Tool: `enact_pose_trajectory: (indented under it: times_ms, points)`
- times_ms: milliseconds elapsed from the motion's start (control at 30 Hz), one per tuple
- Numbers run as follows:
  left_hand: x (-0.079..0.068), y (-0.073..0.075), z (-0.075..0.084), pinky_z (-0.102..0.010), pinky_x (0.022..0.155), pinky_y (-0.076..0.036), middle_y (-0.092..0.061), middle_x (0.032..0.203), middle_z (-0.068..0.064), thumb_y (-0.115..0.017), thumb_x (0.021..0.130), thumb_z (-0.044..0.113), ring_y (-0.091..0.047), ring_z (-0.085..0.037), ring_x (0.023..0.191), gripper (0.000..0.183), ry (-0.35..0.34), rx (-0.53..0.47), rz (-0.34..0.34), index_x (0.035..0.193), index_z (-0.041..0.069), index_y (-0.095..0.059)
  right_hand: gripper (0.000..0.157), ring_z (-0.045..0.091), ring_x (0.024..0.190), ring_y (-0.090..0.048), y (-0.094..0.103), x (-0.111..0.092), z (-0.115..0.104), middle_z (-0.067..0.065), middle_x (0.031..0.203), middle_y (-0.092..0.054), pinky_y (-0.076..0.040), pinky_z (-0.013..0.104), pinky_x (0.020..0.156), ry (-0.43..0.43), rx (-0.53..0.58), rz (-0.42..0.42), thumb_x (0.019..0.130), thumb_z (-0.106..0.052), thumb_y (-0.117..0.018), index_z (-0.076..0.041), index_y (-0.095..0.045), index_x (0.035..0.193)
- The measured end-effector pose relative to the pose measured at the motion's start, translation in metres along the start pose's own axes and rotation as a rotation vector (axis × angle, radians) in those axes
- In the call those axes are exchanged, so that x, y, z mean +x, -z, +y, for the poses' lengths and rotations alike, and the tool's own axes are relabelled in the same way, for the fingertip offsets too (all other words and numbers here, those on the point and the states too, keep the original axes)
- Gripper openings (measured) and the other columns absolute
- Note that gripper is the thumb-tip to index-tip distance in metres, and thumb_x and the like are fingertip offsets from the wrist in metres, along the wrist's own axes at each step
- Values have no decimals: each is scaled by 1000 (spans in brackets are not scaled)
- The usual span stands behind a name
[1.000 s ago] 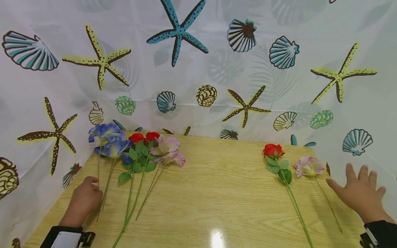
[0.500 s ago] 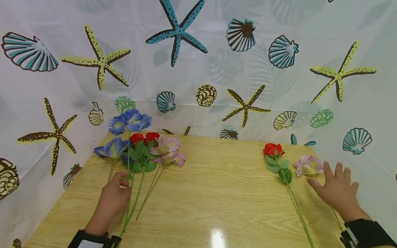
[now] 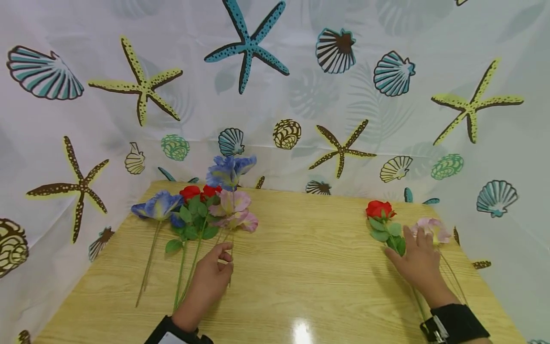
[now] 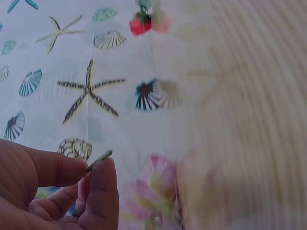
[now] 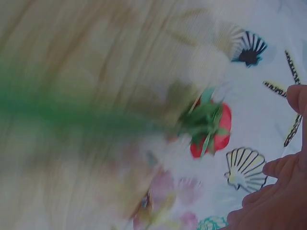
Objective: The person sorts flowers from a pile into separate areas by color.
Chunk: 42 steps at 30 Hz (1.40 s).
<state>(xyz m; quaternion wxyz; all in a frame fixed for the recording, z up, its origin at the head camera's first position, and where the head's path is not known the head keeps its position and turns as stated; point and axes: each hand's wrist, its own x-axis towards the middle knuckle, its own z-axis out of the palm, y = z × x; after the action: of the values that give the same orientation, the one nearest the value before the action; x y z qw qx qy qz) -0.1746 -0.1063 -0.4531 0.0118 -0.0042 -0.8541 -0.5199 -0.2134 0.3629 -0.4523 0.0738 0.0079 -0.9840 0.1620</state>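
Note:
My left hand pinches the thin stem of a blue artificial flower between thumb and fingers, with the bloom up in front of the pink flowers. In the left wrist view the stem's end pokes out past the fingertips. To the left lie another blue flower and red roses with green leaves. My right hand, fingers spread and holding nothing, is over the stem of a single red rose. Beside that rose lies a pink flower, partly covered by the fingers.
The wooden table bears all the flowers, with bare wood between the left and right groups. A white cloth printed with starfish and shells hangs behind the table and along its sides.
My left hand has lifted the blue flower from the far left and carried it right, past the roses to the pink flowers. My right hand has moved left, from beside the pink flower towards the rose.

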Motion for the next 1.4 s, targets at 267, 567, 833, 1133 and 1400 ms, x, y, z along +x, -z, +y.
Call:
enact_pose_trajectory:
  times_ms: [267, 567, 833, 1133, 1400]
  points:
    - [0, -42, 21, -26, 55, -48, -56, 99, -9, -53, 91, 2, -58, -14, 77, 37, -78, -77, -100, 128, 6, -53, 91, 53, 136, 1, -40, 10, -67, 35, 151, -2, -11, 76, 99, 27, 162, -32, 92, -57, -47, 4, -15, 150]
    - [-8, -71, 41, -20, 50, -46, -56, 100, -12, -54, 90, 1, -56, -12, 73, 36, -123, -164, -158, 126, 4, -55, 79, 43, 139, -15, -40, 2, -123, 21, 155, -12, -27, 67, 102, 61, 393, -5, 92, -55, -48, -5, -26, 150]
    - [-18, -86, 49, -20, 56, -49, -57, 98, -8, -55, 90, 4, -55, -12, 75, 28, -93, -208, -198, 118, 4, -58, 54, 26, 123, -48, -34, -8, -174, 8, 139, -46, -46, 51, 95, 87, 667, 86, 94, -40, -55, -12, -44, 139]
    - [-30, -96, 52, -22, 59, -50, -58, 100, -7, -56, 91, 9, -56, -11, 77, 22, -65, -269, -259, 113, 8, -59, 38, 13, 97, -60, -24, -19, -216, 4, 116, -62, -52, 33, 83, 6, 850, -1, 93, -23, -60, -16, -54, 129]
    - [-33, -104, 51, -21, 55, -48, -59, 95, -2, -57, 91, 9, -55, -9, 72, 18, -83, -276, -266, 109, 10, -60, 34, 27, 83, -62, -14, -28, -232, 12, 101, -62, -57, 27, 66, 10, 933, 20, 91, -2, -57, -7, -56, 125]
